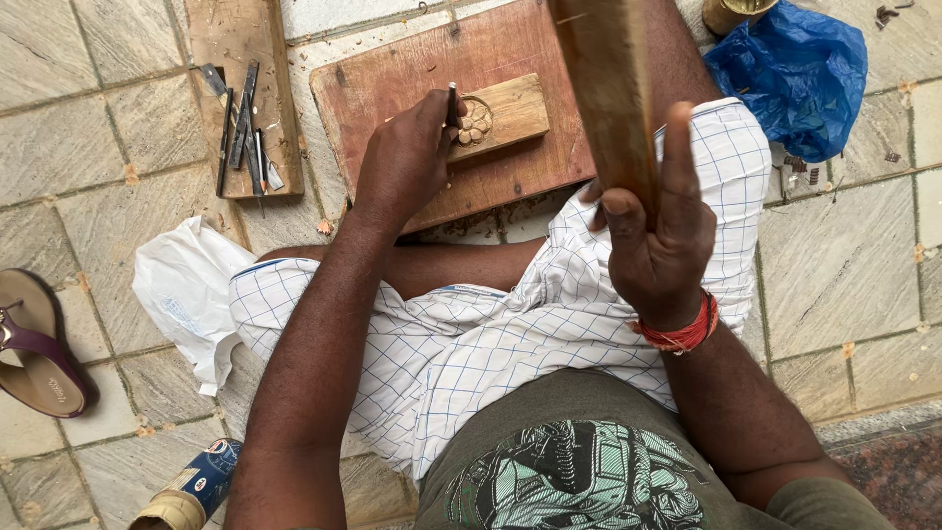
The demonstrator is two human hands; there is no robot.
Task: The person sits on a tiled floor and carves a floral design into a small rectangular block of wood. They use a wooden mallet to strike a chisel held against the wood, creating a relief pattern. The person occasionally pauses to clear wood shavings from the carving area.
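So: person seated on stone-tile floor (844,255), legs folded, checked cloth (491,334) over lap. Left hand (407,157), upper centre of frame, fingers closed round a thin metal chisel (452,101), held near upright w/ tip on the small wood block (500,113). Block carries a round flower carving (476,121) at its left end; chisel tip sits at the carving's upper-left edge, prob. so the cut follows the rim. Block lies on a larger reddish board (392,79), which gives a flat base & appears propped on the knees; small chips scattered on it. Right hand (657,236), centre right, fingers wrapped tight round a long wooden mallet (608,88), thumb laid up along it, raised above & right of the block, apart from chisel head. Red thread band (682,334) on right wrist. Upper left: narrow plank (235,39) w/ spare chisels (245,132) laid side by side, within left-hand reach. White plastic bag (186,294) mid left, sandal (34,344) far left edge, blue bag (795,74) upper right, can (191,491) bottom left.
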